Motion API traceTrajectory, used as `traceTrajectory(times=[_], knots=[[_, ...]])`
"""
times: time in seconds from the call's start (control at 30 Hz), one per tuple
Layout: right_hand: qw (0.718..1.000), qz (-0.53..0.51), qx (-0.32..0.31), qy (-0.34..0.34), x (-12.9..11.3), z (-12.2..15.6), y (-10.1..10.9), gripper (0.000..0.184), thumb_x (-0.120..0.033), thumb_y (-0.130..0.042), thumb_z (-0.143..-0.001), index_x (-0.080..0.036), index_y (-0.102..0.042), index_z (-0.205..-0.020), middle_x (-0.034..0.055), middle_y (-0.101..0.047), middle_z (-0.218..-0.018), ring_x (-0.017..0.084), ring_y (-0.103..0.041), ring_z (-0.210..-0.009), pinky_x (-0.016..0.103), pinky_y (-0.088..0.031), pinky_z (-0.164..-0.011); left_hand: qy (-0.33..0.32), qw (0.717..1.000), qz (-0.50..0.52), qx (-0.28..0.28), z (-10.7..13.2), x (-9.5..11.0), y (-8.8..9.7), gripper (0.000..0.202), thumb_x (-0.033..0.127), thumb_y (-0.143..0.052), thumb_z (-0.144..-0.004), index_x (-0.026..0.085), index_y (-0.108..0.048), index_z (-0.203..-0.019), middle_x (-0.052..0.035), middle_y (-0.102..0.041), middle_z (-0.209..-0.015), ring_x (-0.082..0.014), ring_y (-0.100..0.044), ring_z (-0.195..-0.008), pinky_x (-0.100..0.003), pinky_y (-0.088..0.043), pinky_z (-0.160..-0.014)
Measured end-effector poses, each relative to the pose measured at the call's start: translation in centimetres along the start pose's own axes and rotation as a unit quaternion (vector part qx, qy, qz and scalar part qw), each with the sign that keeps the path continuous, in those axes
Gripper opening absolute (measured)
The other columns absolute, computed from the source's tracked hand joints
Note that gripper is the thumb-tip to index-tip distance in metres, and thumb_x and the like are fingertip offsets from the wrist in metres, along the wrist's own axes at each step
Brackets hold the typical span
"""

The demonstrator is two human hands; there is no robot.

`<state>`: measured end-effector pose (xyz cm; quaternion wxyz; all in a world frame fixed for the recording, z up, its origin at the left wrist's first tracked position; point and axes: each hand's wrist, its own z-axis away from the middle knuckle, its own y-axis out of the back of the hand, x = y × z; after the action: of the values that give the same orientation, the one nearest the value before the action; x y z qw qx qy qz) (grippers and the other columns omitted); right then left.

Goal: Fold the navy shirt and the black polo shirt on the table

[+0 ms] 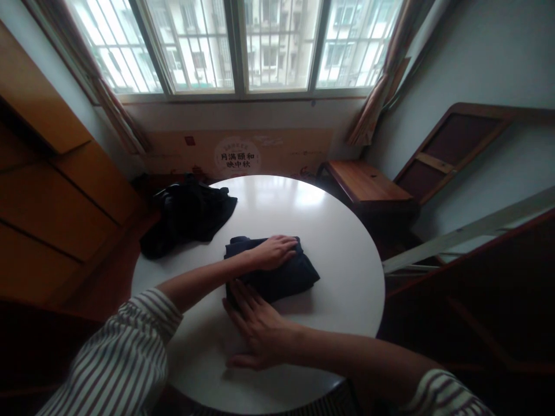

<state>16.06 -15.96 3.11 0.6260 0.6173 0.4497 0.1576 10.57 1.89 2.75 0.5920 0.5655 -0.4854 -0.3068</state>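
Observation:
A folded dark navy garment (pixel 284 277) lies in the middle of a round white table (pixel 347 254). My left hand (pixel 274 252) rests flat on top of the garment, fingers stretched out toward the right. My right hand (pixel 255 326) lies flat on the table at the garment's near edge, fingertips touching the cloth, fingers spread. Neither hand grips anything. Both forearms come from striped sleeves at the bottom of the view.
A crumpled black garment (pixel 186 216) hangs over the table's far left edge. A wooden cabinet (pixel 52 196) stands at the left. A low wooden bench (pixel 366 182) and a leaning wooden frame (pixel 455 150) are at the right, under a barred window (pixel 243 46).

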Motion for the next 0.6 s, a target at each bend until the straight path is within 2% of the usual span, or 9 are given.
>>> traceTrajectory(times=[0.1, 0.2, 0.3, 0.4, 0.47, 0.5, 0.53, 0.6], knots=[[1.000, -0.002, -0.006, 0.006, -0.1, 0.0, -0.1, 0.103, -0.067, -0.052, -0.090, 0.000, -0.012, -0.156, 0.0302, -0.003, -0.161, 0.040, -0.002, -0.150, 0.053, -0.012, -0.120, 0.026, 0.998, 0.032, -0.052, -1.8, 1.8, -1.4, 0.064, 0.050, -0.022, -0.105, 0.009, -0.031, -0.152, -0.0181, -0.030, -0.159, -0.0264, -0.024, -0.149, -0.049, -0.019, -0.119], [1.000, 0.001, -0.006, 0.008, -0.3, 0.2, 0.1, 0.104, -0.067, -0.055, -0.088, 0.000, -0.015, -0.156, 0.0296, -0.002, -0.161, 0.040, -0.002, -0.150, 0.053, -0.012, -0.121, 0.067, 0.992, 0.039, -0.098, -3.3, 2.2, -1.6, 0.063, 0.047, -0.017, -0.105, 0.011, -0.021, -0.156, -0.0164, -0.016, -0.164, -0.0260, -0.013, -0.152, -0.057, -0.013, -0.119], [1.000, 0.010, -0.011, 0.024, -0.9, 0.4, 0.4, 0.103, -0.065, -0.059, -0.086, 0.000, -0.020, -0.155, 0.0309, -0.002, -0.160, 0.040, -0.003, -0.150, 0.052, -0.011, -0.121, 0.086, 0.988, 0.037, -0.127, -4.7, 2.0, -1.1, 0.059, 0.041, -0.017, -0.105, 0.014, -0.017, -0.157, -0.0152, -0.010, -0.164, -0.0265, -0.009, -0.153, -0.062, -0.012, -0.117], [0.999, 0.031, -0.009, 0.039, -1.5, 0.2, 0.4, 0.101, -0.064, -0.062, -0.084, 0.001, -0.025, -0.152, 0.0329, -0.008, -0.159, 0.040, -0.006, -0.150, 0.052, -0.013, -0.120, 0.099, 0.987, 0.028, -0.122, -5.9, 1.9, -0.8, 0.055, 0.036, -0.019, -0.106, 0.021, -0.016, -0.158, -0.0137, -0.012, -0.164, -0.0279, -0.012, -0.152, -0.066, -0.014, -0.115], [0.997, 0.045, 0.001, 0.059, -1.7, -0.1, 0.4, 0.093, -0.060, -0.061, -0.085, 0.000, -0.031, -0.150, 0.0319, -0.022, -0.157, 0.039, -0.016, -0.149, 0.052, -0.017, -0.119, 0.108, 0.989, 0.016, -0.101, -6.3, 1.9, -0.6, 0.054, 0.032, -0.021, -0.105, 0.024, -0.016, -0.158, -0.0133, -0.020, -0.163, -0.0287, -0.016, -0.151, -0.067, -0.015, -0.114], [0.996, 0.047, 0.009, 0.077, -1.6, -0.3, 0.4, 0.084, -0.056, -0.060, -0.087, -0.001, -0.037, -0.146, 0.0301, -0.033, -0.154, 0.037, -0.026, -0.146, 0.050, -0.021, -0.117, 0.112, 0.990, 0.006, -0.084, -6.4, 1.9, -0.4, 0.054, 0.030, -0.022, -0.105, 0.024, -0.018, -0.158, -0.0133, -0.025, -0.162, -0.0286, -0.019, -0.151, -0.066, -0.016, -0.115], [0.994, 0.045, 0.018, 0.097, -1.4, -0.5, 0.4, 0.071, -0.051, -0.058, -0.089, -0.003, -0.045, -0.140, 0.0272, -0.047, -0.145, 0.034, -0.039, -0.139, 0.047, -0.028, -0.115, 0.116, 0.991, -0.004, -0.061, -6.2, 1.8, -0.1, 0.054, 0.027, -0.023, -0.105, 0.024, -0.019, -0.158, -0.0133, -0.030, -0.160, -0.0280, -0.023, -0.150, -0.065, -0.016, -0.116], [0.990, 0.036, 0.050, 0.127, -0.4, -0.5, 0.7, 0.037, -0.036, -0.054, -0.090, -0.008, -0.062, -0.113, 0.0179, -0.069, -0.112, 0.026, -0.061, -0.109, 0.040, -0.042, -0.102, 0.130, 0.991, -0.022, -0.009, -5.2, 1.7, 0.6, 0.053, 0.023, -0.026, -0.103, 0.021, -0.025, -0.157, -0.0131, -0.037, -0.157, -0.0261, -0.029, -0.147, -0.059, -0.018, -0.118]])
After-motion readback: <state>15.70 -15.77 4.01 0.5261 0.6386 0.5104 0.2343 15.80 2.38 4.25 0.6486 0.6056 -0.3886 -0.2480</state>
